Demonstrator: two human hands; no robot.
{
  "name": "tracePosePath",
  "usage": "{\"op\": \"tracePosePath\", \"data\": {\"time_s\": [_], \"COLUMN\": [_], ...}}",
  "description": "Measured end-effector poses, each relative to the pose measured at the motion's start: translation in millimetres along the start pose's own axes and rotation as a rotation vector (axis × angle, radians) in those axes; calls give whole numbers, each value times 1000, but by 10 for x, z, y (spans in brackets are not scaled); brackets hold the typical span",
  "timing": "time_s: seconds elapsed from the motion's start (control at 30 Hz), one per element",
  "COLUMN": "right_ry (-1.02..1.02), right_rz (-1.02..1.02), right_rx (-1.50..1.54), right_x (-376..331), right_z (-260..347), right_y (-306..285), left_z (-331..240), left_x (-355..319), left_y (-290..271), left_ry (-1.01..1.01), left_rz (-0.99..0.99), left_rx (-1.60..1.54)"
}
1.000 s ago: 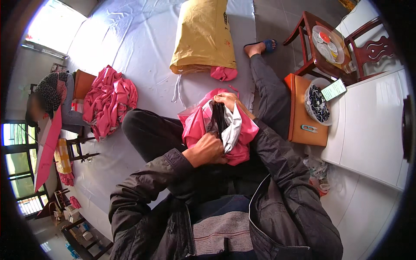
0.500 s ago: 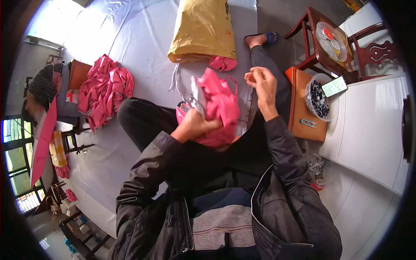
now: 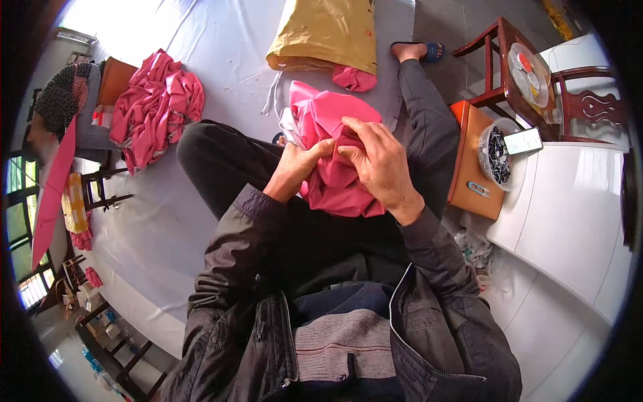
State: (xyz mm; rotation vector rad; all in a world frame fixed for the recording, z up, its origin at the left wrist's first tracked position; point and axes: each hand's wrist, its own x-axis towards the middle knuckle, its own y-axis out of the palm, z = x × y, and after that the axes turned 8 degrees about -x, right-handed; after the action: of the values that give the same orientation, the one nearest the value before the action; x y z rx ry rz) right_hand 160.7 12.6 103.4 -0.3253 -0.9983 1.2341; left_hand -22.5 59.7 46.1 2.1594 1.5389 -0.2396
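Observation:
A bunched piece of pink fabric [image 3: 328, 107] rests over my lap, between my bent knees. On its left side a whitish part [image 3: 287, 125] shows. My left hand [image 3: 301, 164] is closed on the fabric's left edge, thumb on top and fingers hidden behind. From the right, my right hand [image 3: 385, 164] pinches a fold of the same fabric between thumb and fingers. Beyond it, a smaller pink piece [image 3: 354, 78] sticks out from under a large yellow sack [image 3: 325, 37].
A heap of pink fabric [image 3: 157, 110] lies at the left, near another person [image 3: 63, 100] with a long pink strip [image 3: 53, 194]. At the right, an orange-brown box [image 3: 477, 181] carries thread snips [image 3: 478, 189] and a tub of small dark pieces [image 3: 497, 157], beside a phone [image 3: 524, 141] and wooden chair [image 3: 501, 74].
My right hand has come down from the raised position at the right and taken hold of the pink fabric. The fabric is now spread wider and higher; my left hand still holds it.

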Motion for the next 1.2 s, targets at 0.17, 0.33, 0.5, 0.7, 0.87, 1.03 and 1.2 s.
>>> {"op": "tracePosePath", "data": {"time_s": [0.17, 0.33, 0.5, 0.7, 0.87, 1.03, 1.2], "right_ry": [57, 39, -33, -123, -261, -36, -34], "right_rz": [98, 203, 77, -70, -4, 118, -71], "right_rx": [103, -166, -190, -84, -76, -88, -145], "right_x": [-21, -32, -17, 102, 86, -64, 45], "right_z": [-189, -271, -187, 173, 67, -263, -18], "right_y": [0, 45, 39, -134, 7, 167, -93], "left_z": [-151, -98, -89, -128, 0, -19, -104], "left_x": [-83, -37, -45, -52, -12, -6, -30], "left_y": [41, 34, 56, -4, -46, 22, 68], "left_ry": [-28, 58, 76, -66, -30, -23, 19], "left_rz": [21, 122, 90, 44, 94, 32, 49], "left_rx": [-80, -55, -67, -161, -147, -89, -184]}}
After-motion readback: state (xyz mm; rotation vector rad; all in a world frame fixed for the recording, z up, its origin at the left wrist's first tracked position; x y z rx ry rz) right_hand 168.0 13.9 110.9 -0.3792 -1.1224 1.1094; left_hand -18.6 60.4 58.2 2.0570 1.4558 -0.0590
